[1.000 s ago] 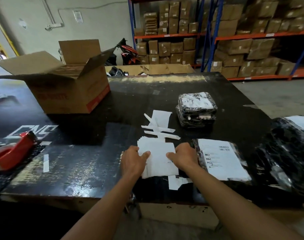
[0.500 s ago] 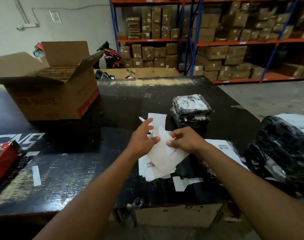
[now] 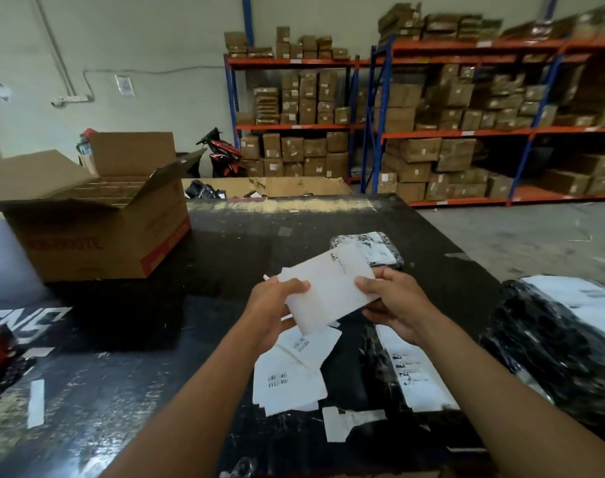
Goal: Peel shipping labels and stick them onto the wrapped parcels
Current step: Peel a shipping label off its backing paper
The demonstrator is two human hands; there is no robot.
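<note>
Filling most of the view, the black tabletop (image 3: 225, 270) carries everything the job needs. Taking the raised hands as the middle of the dial, an open cardboard box (image 3: 97, 236) stands well apart at 10 o'clock. A heap of black wrapped parcels (image 3: 542, 357) lies at 4 o'clock, with a white printed sheet showing on top. A flat parcel (image 3: 413, 372) lies at 5 o'clock, just beside the right forearm, and it already shows a printed face. A small parcel (image 3: 373, 251) sits at 1 o'clock, partly hidden behind the raised sheet, also with white on top. The loose stack of labels (image 3: 287, 377) lies at 6 o'clock, directly below the hands.

The single label (image 3: 328, 291) is held clear above the tabletop. It is tilted, its long axis running from about 8 o'clock to 2 o'clock. The left hand (image 3: 270, 305) pinches the 8 o'clock end, thumb on top. The right hand (image 3: 397, 305) grips the 3 o'clock edge, thumb on top and fingers curled beneath.

This looks like the peeling step, with no corner visibly lifted yet. Every parcel lies on the right-hand side, so the right hand is nearer for placing. I cannot tell which parcel lacks a label.
</note>
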